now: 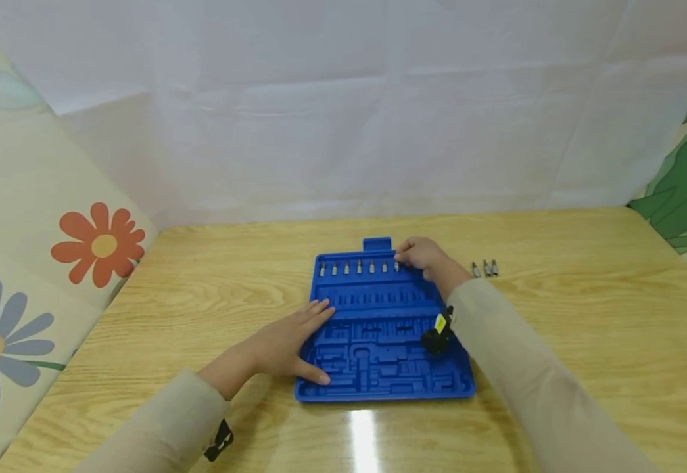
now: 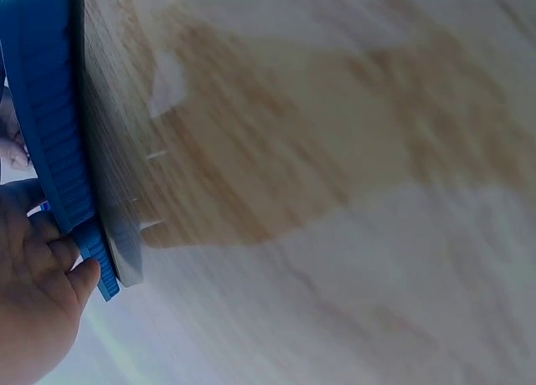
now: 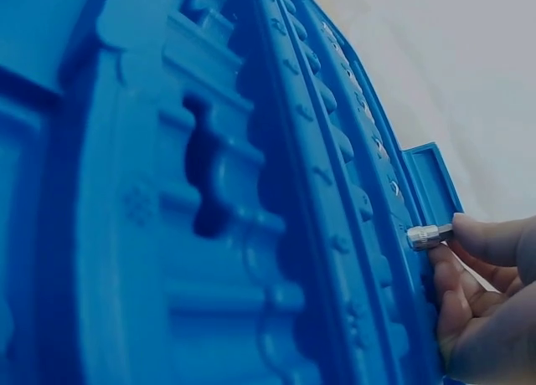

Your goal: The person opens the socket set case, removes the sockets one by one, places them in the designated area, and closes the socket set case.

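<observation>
A blue molded case point(image 1: 373, 312) lies on the wooden table, with a row of small metal bits point(image 1: 359, 267) standing along its far compartment. At the right end of that row, the right hand point(image 1: 426, 257) pinches one metal bit point(image 1: 397, 267). The right wrist view shows this bit point(image 3: 425, 237) between the thumb and fingers of the right hand point(image 3: 490, 284), at the case's edge point(image 3: 377, 100). The left hand point(image 1: 290, 341) rests spread on the case's left edge; in the left wrist view, the left hand point(image 2: 42, 293) touches the side of the case point(image 2: 50, 109).
Three loose bits point(image 1: 488, 268) lie on the table point(image 1: 586, 315) to the right of the case. A latch tab point(image 1: 377, 244) sticks out from the case's far edge. A white cloth point(image 1: 379, 118) hangs behind the table, with flower-patterned coverings at both sides.
</observation>
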Demonstrator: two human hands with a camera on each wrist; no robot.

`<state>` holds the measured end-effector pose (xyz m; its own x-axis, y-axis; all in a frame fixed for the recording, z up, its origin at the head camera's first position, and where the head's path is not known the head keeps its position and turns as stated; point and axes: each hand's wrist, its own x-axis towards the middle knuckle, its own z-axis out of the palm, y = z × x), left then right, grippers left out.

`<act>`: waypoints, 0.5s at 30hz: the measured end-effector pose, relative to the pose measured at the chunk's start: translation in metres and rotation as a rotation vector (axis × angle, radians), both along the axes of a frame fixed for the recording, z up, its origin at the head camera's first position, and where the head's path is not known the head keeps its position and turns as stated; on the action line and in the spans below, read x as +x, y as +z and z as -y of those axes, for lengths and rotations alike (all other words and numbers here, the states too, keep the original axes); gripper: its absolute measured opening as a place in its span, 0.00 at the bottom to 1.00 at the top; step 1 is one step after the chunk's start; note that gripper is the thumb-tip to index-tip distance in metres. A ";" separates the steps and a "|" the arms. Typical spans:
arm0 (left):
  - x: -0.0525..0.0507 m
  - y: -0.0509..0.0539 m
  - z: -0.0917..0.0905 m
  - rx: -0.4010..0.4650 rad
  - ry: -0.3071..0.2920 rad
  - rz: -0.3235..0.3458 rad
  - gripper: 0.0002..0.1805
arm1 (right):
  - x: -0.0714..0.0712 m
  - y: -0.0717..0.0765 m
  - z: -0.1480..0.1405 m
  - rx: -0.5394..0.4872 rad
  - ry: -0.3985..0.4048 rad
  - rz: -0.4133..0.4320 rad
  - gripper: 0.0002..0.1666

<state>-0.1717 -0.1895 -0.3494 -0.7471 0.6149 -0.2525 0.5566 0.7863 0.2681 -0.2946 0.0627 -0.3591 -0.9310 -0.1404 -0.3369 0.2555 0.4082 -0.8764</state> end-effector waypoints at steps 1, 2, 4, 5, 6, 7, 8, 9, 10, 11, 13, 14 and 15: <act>0.000 0.000 0.000 0.001 0.000 0.000 0.59 | 0.000 0.000 0.000 -0.001 0.002 0.000 0.11; 0.001 0.000 0.000 0.004 0.000 0.001 0.59 | 0.001 0.000 0.000 -0.001 0.002 0.001 0.11; 0.002 0.000 0.000 0.007 0.001 0.003 0.59 | 0.002 0.000 0.000 -0.014 0.000 0.003 0.11; 0.002 0.000 0.000 0.009 0.002 0.003 0.59 | 0.002 0.000 -0.001 -0.028 -0.009 0.002 0.11; 0.002 -0.001 0.000 0.007 0.003 0.002 0.59 | 0.003 0.000 -0.001 -0.048 -0.025 0.003 0.11; 0.002 -0.001 0.000 0.005 0.004 0.000 0.58 | 0.004 -0.001 -0.002 -0.067 -0.040 0.000 0.10; 0.002 -0.001 0.000 0.004 0.006 0.001 0.58 | 0.004 -0.001 -0.003 -0.087 -0.055 -0.005 0.10; 0.002 -0.001 0.000 0.002 0.008 0.001 0.58 | 0.005 -0.002 -0.004 -0.109 -0.070 -0.011 0.10; 0.002 -0.001 0.000 0.000 0.010 0.001 0.58 | 0.005 -0.002 -0.005 -0.133 -0.083 -0.020 0.10; 0.002 -0.001 0.000 -0.001 0.014 0.004 0.58 | 0.006 -0.003 -0.006 -0.153 -0.091 -0.031 0.09; 0.002 -0.001 0.000 -0.004 0.016 0.007 0.58 | 0.006 -0.004 -0.009 -0.185 -0.090 -0.052 0.09; 0.002 -0.001 0.000 -0.005 0.017 0.010 0.58 | 0.007 -0.005 -0.011 -0.203 -0.085 -0.059 0.08; 0.001 0.000 0.000 -0.006 0.016 0.010 0.58 | 0.007 -0.005 -0.013 -0.224 -0.077 -0.062 0.08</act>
